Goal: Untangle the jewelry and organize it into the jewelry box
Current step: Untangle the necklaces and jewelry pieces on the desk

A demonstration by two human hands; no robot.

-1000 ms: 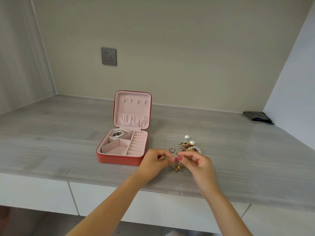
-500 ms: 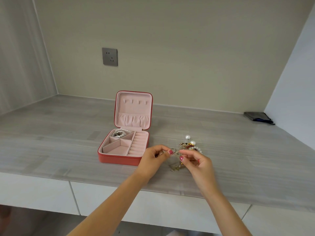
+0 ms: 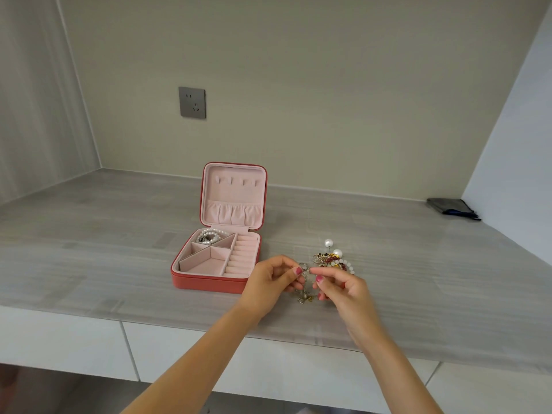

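- Just right of the open jewelry box (image 3: 215, 258), my left hand (image 3: 270, 282) and right hand (image 3: 343, 286) each pinch one chain (image 3: 305, 282).
- It hangs lengthwise downward between them.

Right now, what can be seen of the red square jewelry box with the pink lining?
The red square jewelry box lies open on the grey wood-grain counter, left of the hands. Its lid stands upright, lined in soft-looking pink with a gathered pocket and four small tabs. The base is split into angled compartments and a column of ring rolls on the right. A white pearl strand fills the rear-left compartment; the others look empty. Neither hand clearly touches it.
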